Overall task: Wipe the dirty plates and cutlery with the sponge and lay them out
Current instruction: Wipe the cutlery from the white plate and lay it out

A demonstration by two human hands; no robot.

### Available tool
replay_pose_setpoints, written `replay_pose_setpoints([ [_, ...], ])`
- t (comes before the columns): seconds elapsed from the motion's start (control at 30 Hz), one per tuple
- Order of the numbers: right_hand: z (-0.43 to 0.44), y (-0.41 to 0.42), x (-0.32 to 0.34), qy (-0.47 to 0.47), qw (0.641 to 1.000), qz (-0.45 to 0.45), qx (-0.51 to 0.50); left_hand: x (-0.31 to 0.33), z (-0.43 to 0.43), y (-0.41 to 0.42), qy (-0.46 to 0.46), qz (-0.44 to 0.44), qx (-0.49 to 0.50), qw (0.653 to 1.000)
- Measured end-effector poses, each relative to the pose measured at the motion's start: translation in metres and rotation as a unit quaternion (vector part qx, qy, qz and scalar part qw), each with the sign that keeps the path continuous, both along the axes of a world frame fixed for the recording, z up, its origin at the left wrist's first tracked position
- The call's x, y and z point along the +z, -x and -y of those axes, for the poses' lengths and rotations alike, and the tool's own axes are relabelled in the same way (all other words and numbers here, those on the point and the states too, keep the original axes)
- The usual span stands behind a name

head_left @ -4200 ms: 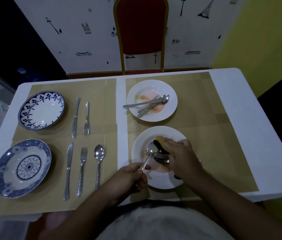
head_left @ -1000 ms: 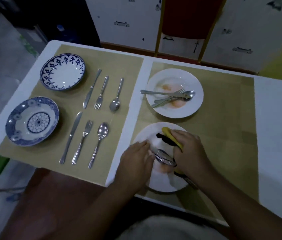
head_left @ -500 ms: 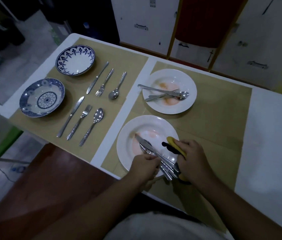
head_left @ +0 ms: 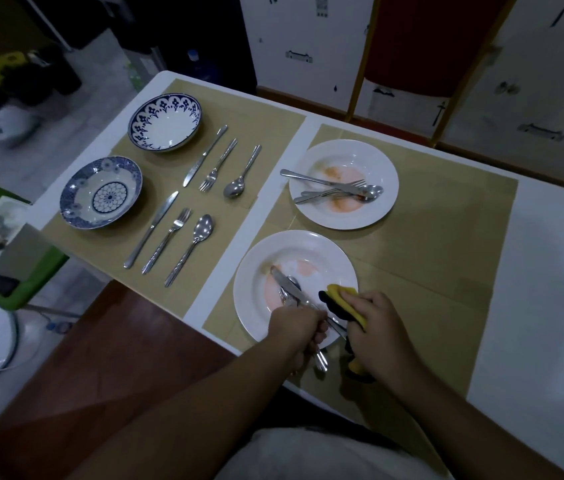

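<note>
On table (head_left: 550,271) — four plates (two dirty) | left hand (head_left: 296,325): cutlery (head_left: 287,289) | right hand (head_left: 377,327): sponge (head_left: 341,294)

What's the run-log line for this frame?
left hand: gripping cutlery bundle over near stained white plate | right hand: holding yellow-black sponge | far stained white plate: unwiped

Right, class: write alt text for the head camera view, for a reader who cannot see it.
A person's left hand grips a bundle of cutlery over a stained white plate while the right hand holds a yellow sponge beside it. A second dirty plate waits behind; two blue patterned bowls and clean cutlery lie at left.
</note>
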State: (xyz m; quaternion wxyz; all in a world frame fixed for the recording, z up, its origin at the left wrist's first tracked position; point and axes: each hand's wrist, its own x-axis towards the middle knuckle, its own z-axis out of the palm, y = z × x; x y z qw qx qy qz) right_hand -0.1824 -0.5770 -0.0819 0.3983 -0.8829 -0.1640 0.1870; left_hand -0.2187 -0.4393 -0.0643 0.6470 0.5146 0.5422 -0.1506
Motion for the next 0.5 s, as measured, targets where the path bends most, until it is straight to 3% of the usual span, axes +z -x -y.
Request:
replay_pose_setpoints([
  [0.33,-0.007,-0.013,0.030,-0.070,0.994,-0.056,-0.065,0.011,-0.026,0.014,0.011,-0.003,-0.062,0.998],
  [0.5,-0.024,-0.001,0.037,-0.067,0.994,0.074,0.032,0.038,-0.051,0.036,0.012,0.021,-0.148,0.989],
])
